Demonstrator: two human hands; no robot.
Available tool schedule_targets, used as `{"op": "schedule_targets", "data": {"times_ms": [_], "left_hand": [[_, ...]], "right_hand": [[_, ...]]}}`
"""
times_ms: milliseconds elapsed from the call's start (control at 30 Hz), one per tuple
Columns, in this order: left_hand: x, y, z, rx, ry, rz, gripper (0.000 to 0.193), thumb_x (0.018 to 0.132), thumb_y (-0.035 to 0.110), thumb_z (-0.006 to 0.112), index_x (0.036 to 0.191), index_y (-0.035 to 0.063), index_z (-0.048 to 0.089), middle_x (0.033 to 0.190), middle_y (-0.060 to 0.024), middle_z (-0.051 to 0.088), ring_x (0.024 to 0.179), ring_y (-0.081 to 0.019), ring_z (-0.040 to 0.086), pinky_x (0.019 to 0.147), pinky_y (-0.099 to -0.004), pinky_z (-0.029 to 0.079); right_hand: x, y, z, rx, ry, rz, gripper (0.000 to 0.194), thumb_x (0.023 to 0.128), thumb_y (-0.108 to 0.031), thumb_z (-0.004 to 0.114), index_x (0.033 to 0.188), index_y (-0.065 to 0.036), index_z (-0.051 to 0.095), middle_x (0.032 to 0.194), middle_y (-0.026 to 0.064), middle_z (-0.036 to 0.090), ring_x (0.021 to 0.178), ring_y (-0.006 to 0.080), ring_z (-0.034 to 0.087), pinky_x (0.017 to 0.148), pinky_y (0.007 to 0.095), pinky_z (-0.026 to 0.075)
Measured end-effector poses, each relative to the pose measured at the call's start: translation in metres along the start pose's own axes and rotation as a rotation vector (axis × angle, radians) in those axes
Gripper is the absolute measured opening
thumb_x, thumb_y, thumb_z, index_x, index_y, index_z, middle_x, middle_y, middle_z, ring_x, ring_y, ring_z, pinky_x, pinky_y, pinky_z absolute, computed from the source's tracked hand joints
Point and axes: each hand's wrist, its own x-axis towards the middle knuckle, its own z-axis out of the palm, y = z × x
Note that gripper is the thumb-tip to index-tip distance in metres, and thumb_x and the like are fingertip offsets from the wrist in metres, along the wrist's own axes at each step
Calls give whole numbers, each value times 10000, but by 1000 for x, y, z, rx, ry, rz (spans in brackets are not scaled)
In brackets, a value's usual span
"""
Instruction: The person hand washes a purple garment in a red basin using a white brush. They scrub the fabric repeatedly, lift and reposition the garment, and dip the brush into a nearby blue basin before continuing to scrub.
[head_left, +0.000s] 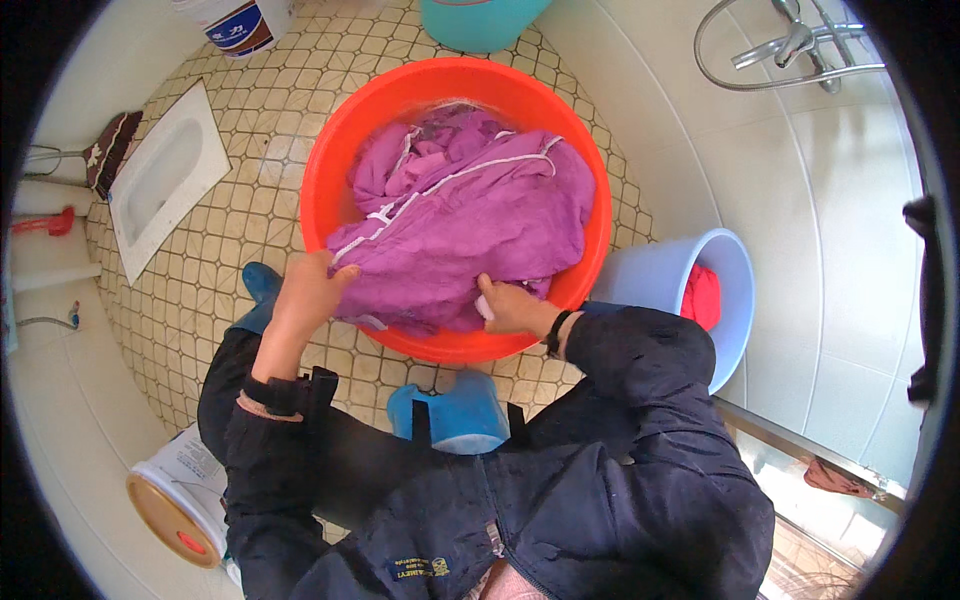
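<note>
A wide orange-red plastic basin (330, 180) on the tiled floor holds a heap of wet purple fabric (495, 210) with white braided trim. My left hand (307, 292) pinches the fabric's trimmed edge at the basin's near left rim. Over the near right part of the basin, my right hand (514, 306) is closed around a small whitish object (484, 306), perhaps a bar of soap, mostly hidden by the fingers. Some of the cloth hangs over the near left rim.
A light-blue bucket (645, 270) with red cloth (700, 296) lies tilted at right. A squat toilet (169, 176) is at left, a teal bucket (484, 22) beyond the basin. A blue plastic item (450, 412) is between my legs; a lidded pail (176, 499) lies lower left.
</note>
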Motion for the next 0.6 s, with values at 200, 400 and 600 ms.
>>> {"op": "schedule_targets", "data": {"times_ms": [200, 400, 600], "left_hand": [[2, 6, 1, 81, -46, 31, 315, 837, 256, 632, 937, -43, 617, 895, -288, 617, 896, -456, 589, 758, -488, 464], [9, 4, 11, -21, -44, 73, 270, 816, 199, 618, 962, -28, 599, 920, -289, 612, 924, -470, 573, 768, -487, 464], [11, 14, 12, 35, -112, 1, 319, 792, 150, 636, 1065, -8, 584, 991, -272, 613, 964, -427, 589, 805, -443, 470]], "right_hand": [[2, 12, -142, 708, 304, 137, 674, 788, -351, 672, 1265, -2, 348, 931, 148, 605, 792, 251, 637, 616, 377, 523], [53, -74, -123, 310, 731, 91, 752, 681, -273, 743, 1320, -114, 381, 1206, 224, 472, 1079, 432, 506, 903, 511, 446], [99, -57, -106, 6, 590, 208, 757, 671, -309, 737, 1326, -155, 391, 1230, 265, 429, 994, 502, 543, 856, 523, 480]]}}
